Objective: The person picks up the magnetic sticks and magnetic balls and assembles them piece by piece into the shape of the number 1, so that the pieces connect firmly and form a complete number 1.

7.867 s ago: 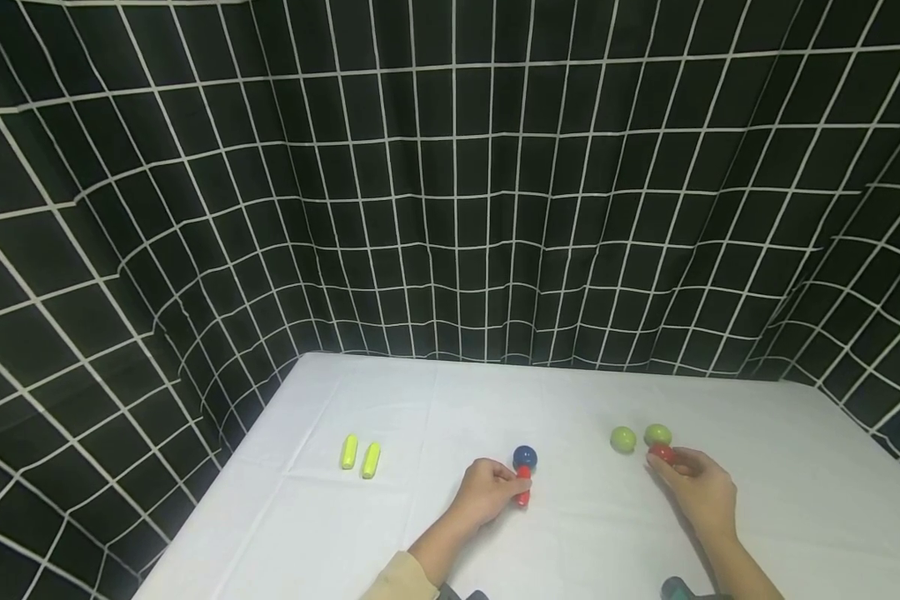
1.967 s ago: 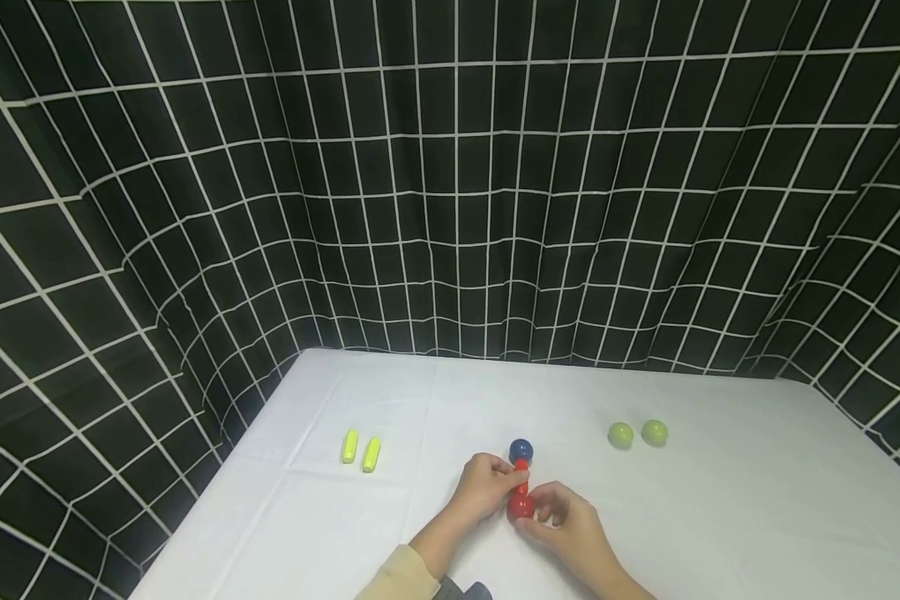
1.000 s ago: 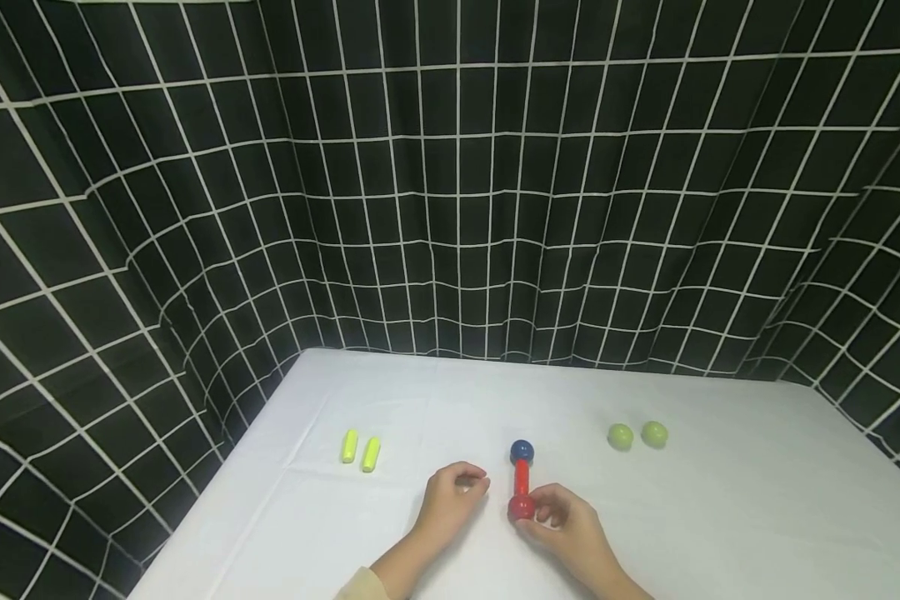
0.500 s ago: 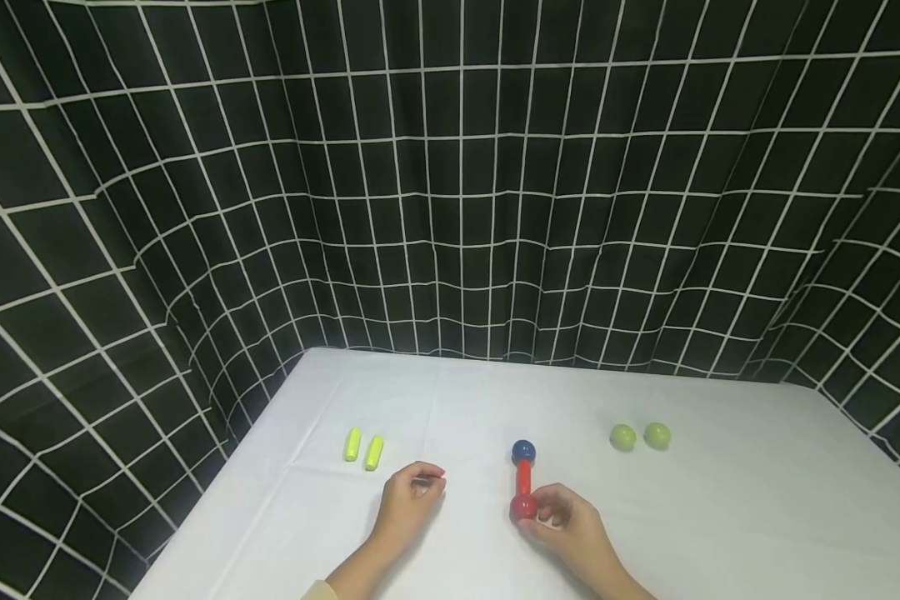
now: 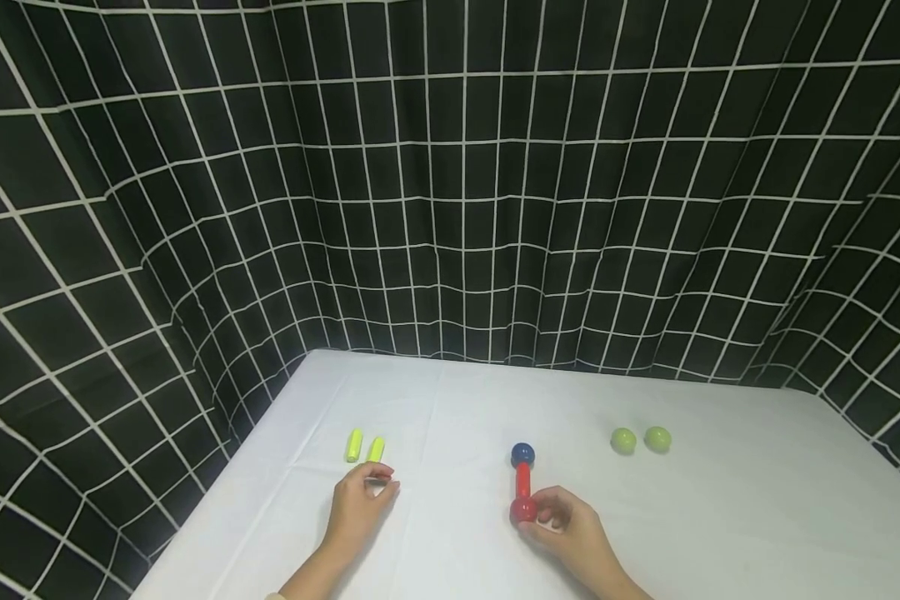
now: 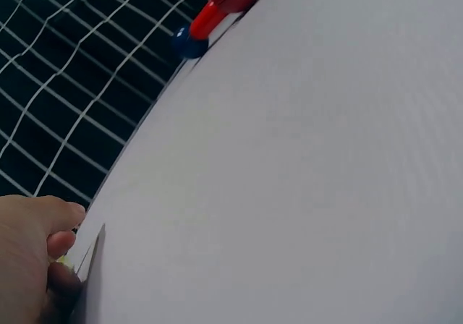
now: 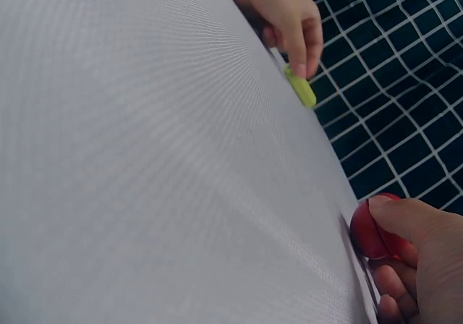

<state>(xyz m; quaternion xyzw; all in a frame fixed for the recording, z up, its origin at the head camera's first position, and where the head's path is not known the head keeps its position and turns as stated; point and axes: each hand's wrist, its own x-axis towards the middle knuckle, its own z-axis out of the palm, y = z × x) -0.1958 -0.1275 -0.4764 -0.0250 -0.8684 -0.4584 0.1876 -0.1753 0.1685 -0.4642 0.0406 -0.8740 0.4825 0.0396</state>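
Note:
My right hand (image 5: 576, 533) pinches a red ball (image 5: 522, 510) between thumb and fingers; in the right wrist view the red ball (image 7: 372, 231) has a dark seam line. A red stick (image 5: 522, 481) runs from that ball to a blue ball (image 5: 522, 454), all in a row on the table. My left hand (image 5: 356, 508) hovers at the near end of a yellow stick (image 5: 377, 450), its thumb and index finger apart. From the right wrist view, its fingertips overlap the end of the yellow stick (image 7: 301, 89). A second yellow stick (image 5: 354, 446) lies just left.
Two green balls, a left green ball (image 5: 623, 441) and a right green ball (image 5: 657, 439), rest side by side at the right. A white cloth covers the table (image 5: 450, 400). Behind it hangs a black curtain (image 5: 450, 217) with a white grid.
My right hand brought the red ball from beside the green balls to the red stick's near end. My left hand let go of the red stick and moved left to the yellow sticks.

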